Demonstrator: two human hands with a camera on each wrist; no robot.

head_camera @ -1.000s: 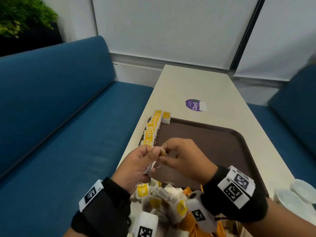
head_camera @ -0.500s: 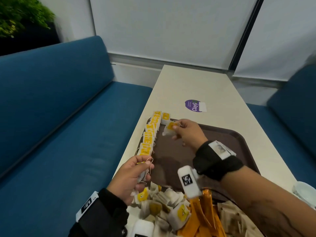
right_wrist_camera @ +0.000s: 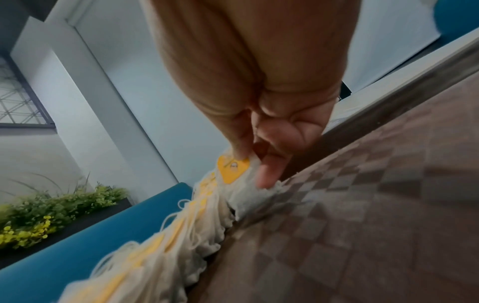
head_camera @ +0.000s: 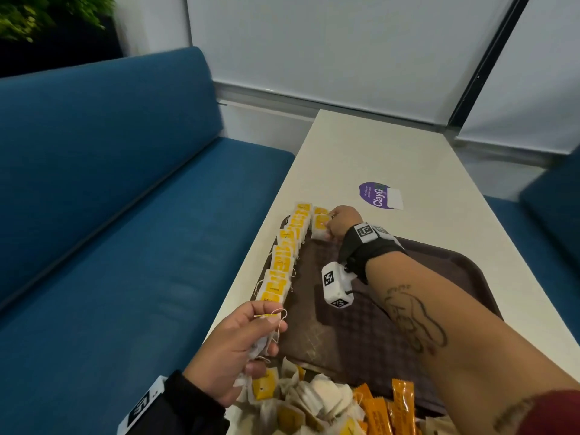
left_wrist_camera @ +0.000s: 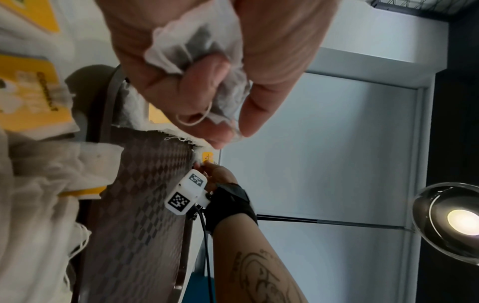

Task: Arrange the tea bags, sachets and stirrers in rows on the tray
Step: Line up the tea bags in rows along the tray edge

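A dark brown tray [head_camera: 361, 324] lies on the white table. A row of yellow-tagged tea bags [head_camera: 284, 255] runs along its left rim. My right hand [head_camera: 337, 224] reaches to the far left corner and pinches a tea bag [head_camera: 320, 227] [right_wrist_camera: 234, 169] down beside the row's far end. My left hand [head_camera: 248, 343] hovers at the tray's near left edge, gripping another tea bag [left_wrist_camera: 197, 51] with its string looped over the fingers. A loose heap of tea bags [head_camera: 301, 400] and orange sachets [head_camera: 389, 409] lies at the near end.
A blue sofa [head_camera: 125, 246] runs along the table's left side, another blue seat [head_camera: 552, 221] on the right. A purple sticker [head_camera: 378, 196] sits on the table beyond the tray. A plant [head_camera: 47, 17] stands at far left.
My right hand has gone from meeting the left hand near the tray's near edge out to the far left corner, carrying a tea bag down beside the row. The left hand stays put with its bag.
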